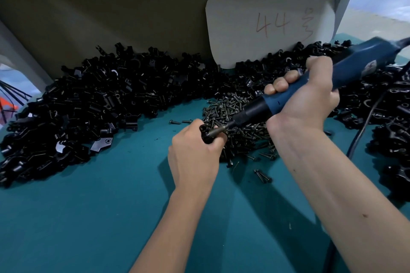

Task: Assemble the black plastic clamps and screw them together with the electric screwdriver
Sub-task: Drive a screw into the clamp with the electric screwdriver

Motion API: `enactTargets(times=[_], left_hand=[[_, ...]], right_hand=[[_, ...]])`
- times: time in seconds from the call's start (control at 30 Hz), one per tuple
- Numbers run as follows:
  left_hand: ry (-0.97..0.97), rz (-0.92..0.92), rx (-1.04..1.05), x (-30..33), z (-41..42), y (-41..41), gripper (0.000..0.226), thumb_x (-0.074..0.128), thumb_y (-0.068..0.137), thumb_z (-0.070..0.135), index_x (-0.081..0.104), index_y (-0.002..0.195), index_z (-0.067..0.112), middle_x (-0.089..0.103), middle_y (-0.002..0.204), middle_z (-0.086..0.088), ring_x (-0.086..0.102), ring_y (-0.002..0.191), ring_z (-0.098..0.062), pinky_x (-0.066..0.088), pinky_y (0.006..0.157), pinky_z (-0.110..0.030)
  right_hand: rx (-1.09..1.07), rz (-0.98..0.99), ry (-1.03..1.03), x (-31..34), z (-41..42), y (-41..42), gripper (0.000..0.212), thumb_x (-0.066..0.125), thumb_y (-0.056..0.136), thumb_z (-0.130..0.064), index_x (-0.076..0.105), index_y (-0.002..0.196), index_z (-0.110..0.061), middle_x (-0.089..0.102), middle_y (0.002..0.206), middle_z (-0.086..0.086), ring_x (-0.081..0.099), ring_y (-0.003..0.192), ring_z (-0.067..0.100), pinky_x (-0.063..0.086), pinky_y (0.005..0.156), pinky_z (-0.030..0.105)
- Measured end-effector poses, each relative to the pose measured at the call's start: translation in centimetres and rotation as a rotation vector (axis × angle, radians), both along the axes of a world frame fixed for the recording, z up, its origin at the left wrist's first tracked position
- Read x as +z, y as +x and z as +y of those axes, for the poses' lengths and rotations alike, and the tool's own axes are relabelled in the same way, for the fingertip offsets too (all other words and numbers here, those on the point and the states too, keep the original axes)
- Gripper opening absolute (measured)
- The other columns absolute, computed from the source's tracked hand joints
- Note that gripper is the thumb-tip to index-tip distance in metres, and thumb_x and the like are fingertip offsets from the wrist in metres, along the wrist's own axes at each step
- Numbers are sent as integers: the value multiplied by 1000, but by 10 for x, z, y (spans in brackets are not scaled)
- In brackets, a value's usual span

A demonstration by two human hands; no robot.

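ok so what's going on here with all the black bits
A person is screwing plastic clamps together at a teal table. The left hand grips a black clamp, while the right hand holds a blue electric screwdriver with its bit pressed into the clamp. A pile of dark screws lies just behind the hands, and heaps of loose black clamp parts curve around the back of the table. A card marked 44 leans against the back wall.

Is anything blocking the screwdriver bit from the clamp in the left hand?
Nothing visible: the blue electric screwdriver in the right hand has its bit already against the black plastic clamp held by the left hand.
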State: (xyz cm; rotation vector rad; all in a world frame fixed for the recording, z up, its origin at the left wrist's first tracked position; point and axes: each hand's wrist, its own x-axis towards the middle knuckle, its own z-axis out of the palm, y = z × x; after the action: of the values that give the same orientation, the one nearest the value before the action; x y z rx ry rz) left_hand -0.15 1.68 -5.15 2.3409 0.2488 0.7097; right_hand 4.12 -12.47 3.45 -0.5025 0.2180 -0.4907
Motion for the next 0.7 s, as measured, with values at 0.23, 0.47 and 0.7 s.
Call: enactTargets(times=[0.23, 0.47, 0.7], left_hand=[[-162, -68, 48, 0, 11, 3, 41, 71, 82, 38, 42, 63, 17, 46, 50, 6, 40, 49, -16, 29, 46, -32], [-1418, -23, -216, 15, 24, 8, 34, 48, 105, 40, 40, 81, 17, 37, 61, 2, 27, 47, -11, 24, 37, -22], [-1810, 71, -367, 19, 27, 9, 36, 37, 110, 44, 42, 93, 12, 42, 70, -2, 34, 53, -9, 32, 40, -19]], right_hand=[[180, -56, 91, 11, -3, -5, 28, 69, 97, -31, 46, 95, -15, 48, 63, -2, 43, 48, 13, 41, 47, 25], [377, 215, -279, 6, -22, 7, 34, 77, 93, -32, 55, 108, -11, 56, 70, 1, 54, 50, 13, 53, 52, 29], [444, 364, -921, -26, -7, 11, 50, 73, 88, 4, 44, 124, -13, 58, 115, 13, 66, 84, 24, 62, 59, 31]])
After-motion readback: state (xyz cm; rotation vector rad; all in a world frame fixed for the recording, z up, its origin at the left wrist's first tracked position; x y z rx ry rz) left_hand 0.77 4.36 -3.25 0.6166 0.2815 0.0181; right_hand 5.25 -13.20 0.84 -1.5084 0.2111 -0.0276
